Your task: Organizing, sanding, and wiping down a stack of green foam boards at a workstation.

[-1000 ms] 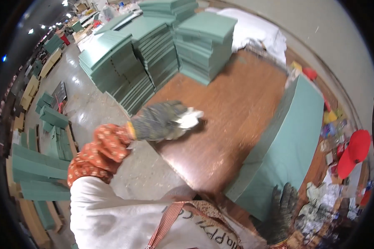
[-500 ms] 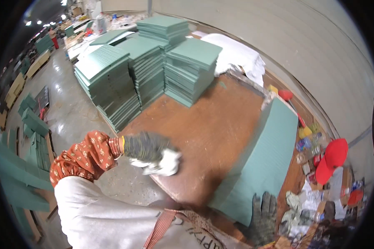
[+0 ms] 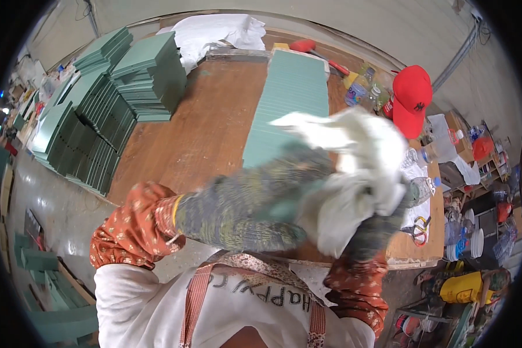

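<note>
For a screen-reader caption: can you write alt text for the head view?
Two gloved hands, left and right, hold a crumpled white cloth together above a wooden table. A green panel lies on the table, with green panel stacks at the left and a red cap at the right.

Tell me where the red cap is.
In the head view, the red cap lies at the table's far right edge, beside the plastic bottles and right of the green board.
</note>
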{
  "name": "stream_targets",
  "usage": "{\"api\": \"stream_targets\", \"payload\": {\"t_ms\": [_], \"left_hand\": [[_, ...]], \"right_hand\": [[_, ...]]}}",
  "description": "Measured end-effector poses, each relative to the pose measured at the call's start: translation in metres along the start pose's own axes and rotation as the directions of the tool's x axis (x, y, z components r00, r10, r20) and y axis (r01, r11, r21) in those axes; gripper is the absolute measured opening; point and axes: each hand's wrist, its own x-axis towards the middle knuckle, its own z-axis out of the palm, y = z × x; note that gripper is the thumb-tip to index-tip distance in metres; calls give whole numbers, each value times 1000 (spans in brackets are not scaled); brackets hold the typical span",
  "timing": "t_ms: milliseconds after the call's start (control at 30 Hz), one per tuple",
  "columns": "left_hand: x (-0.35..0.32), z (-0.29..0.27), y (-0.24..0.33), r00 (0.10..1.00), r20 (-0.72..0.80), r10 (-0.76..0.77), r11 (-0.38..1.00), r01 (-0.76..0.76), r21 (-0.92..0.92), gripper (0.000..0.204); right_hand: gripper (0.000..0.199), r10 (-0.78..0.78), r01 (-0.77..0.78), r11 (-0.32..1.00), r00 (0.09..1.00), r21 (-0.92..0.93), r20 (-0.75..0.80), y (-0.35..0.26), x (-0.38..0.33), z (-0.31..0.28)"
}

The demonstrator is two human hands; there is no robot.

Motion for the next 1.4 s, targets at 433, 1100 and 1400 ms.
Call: {"api": "stream_targets", "payload": {"t_ms": [433,1100,1400], "left_hand": [[-64,77,-63,847,-281,-451,888,458,-46,68],[-55,85,-54,699,-339,-630,772,516,-370,56],[-162,136,-153,638,-430,-639,462,765,449,60]], "right_hand": [[42,117,528,573,704,-626,701,33,17,-19],[28,-299,626,179,770,-759,564,192,305,20],[48,-441,456,832,201,315,875,102,18,128]]}}
